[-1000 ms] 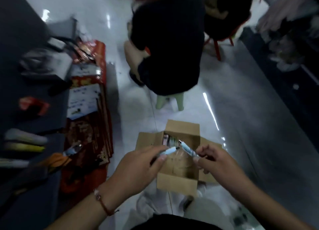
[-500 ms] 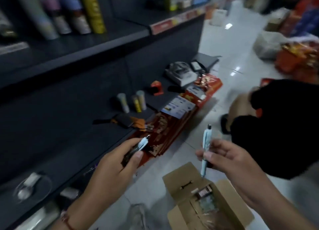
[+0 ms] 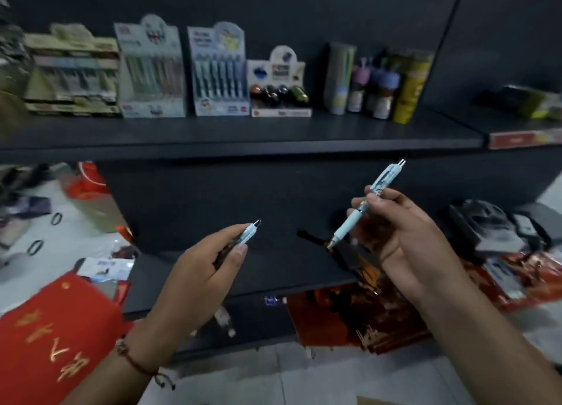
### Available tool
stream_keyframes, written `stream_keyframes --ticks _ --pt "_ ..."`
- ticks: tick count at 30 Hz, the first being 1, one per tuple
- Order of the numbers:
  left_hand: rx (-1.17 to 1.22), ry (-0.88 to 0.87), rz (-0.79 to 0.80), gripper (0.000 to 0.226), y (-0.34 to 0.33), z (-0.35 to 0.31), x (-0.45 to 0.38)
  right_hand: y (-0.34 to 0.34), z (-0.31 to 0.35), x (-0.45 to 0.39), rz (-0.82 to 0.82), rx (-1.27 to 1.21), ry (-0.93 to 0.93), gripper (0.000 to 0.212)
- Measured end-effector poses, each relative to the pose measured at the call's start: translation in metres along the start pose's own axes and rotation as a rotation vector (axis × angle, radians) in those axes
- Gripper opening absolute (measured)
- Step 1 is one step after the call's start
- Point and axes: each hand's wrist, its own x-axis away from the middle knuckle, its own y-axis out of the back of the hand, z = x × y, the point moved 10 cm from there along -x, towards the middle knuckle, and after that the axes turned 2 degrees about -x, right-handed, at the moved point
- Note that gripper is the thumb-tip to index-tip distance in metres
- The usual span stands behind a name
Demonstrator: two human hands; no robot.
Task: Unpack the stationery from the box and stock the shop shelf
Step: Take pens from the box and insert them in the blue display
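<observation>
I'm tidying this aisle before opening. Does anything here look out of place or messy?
Yes. The upper shelf is neat, with pen display boxes upright in a row. Lower down, red packets spill off the bottom shelf onto the floor, and loose items lie scattered at left.

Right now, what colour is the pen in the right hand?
Pale blue with a printed pattern on the upper barrel and a silver clicker; the pen shows best in the head view.
</observation>
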Motion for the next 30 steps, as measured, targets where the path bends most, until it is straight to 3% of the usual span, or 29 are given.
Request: stream_keyframes --ticks 4,9,13,20,24,30 --pt "-0.045 -0.071 -0.076 0.028 0.059 0.039 -0.063 -0.085 -0.018 -0.064 0.064 0.043 0.052 0.011" --pt "-0.142 -0.133 -0.094 0.038 0.133 0.091 -0.16 -0.192 -0.045 -0.149 0.121 0.041 0.096 0.03" --pt "-0.268 -0.144 -0.033 0.04 0.171 0.124 -0.237 -0.248 -0.048 -0.211 0.091 0.097 0.183 0.014" --pt "-0.371 -0.165 0.103 0.039 0.161 0.152 -0.326 -0.283 -0.016 -0.325 -0.011 0.256 0.371 0.006" --pt "-0.459 -0.171 0.199 0.04 0.14 0.163 -0.37 -0.298 -0.018 -0.383 -0.023 0.435 0.423 0.012" --pt "-0.439 -0.18 0.184 0.04 0.135 0.187 -0.391 -0.308 -0.048 -0.423 -0.049 0.798 0.501 0.005"
